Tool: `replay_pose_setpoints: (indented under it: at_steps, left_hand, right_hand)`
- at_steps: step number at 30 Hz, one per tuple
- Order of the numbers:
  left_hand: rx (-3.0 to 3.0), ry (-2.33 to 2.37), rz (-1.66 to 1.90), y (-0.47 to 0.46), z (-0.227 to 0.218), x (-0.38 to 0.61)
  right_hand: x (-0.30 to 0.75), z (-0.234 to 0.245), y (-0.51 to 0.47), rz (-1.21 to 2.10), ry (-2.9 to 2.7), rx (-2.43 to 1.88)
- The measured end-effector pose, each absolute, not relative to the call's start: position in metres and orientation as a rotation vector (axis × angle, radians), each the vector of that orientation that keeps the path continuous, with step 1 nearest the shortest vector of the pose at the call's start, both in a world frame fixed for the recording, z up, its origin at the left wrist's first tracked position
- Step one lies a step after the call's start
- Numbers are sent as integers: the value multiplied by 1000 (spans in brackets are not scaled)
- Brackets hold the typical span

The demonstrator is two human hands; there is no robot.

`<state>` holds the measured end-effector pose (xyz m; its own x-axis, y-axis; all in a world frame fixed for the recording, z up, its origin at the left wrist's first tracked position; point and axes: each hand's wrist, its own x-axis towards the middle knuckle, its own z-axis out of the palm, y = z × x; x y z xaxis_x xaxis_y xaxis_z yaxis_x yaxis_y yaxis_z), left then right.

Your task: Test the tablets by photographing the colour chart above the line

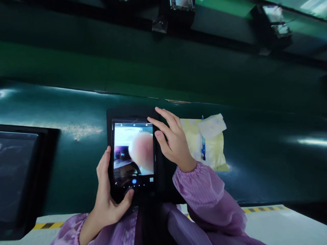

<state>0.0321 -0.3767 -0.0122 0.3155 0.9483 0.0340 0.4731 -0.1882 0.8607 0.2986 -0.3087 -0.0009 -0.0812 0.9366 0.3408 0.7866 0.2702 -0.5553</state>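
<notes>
A black tablet (134,149) sits in front of me with its screen lit. Its camera app is on, showing a large blurred pinkish shape and a blue round button near the bottom. My left hand (109,194) grips the lower left of the tablet, fingers along the side edge and thumb on the bottom bezel. Over the upper right corner, my right hand (173,139) has its fingers spread, one fingertip at the screen's top edge, and holds nothing. Whether that fingertip touches the glass, I cannot tell.
Yellowish paper (217,153) lies to the right with a blue pen (203,146) and a crumpled white slip (212,126) on it. Another dark tablet-like device (17,170) is at the left. Black devices (273,27) stand along the far side of the green bench (76,105).
</notes>
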Motion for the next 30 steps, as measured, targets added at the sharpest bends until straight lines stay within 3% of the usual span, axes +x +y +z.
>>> replay_pose_setpoints:
  at_steps: [8, 15, 30]
  left_hand:
    - [1801, 1263, 765, -377, -13, 31]
    - [1785, 1261, 767, -378, -16, 29]
    - [1762, 1244, 772, -378, -17, 29]
  right_hand:
    - [298, -1, -309, 333, -1922, -1553]
    - [298, 5, -313, 365, -1919, -1287]
    - [271, 10, -307, 305, -2039, -1356]
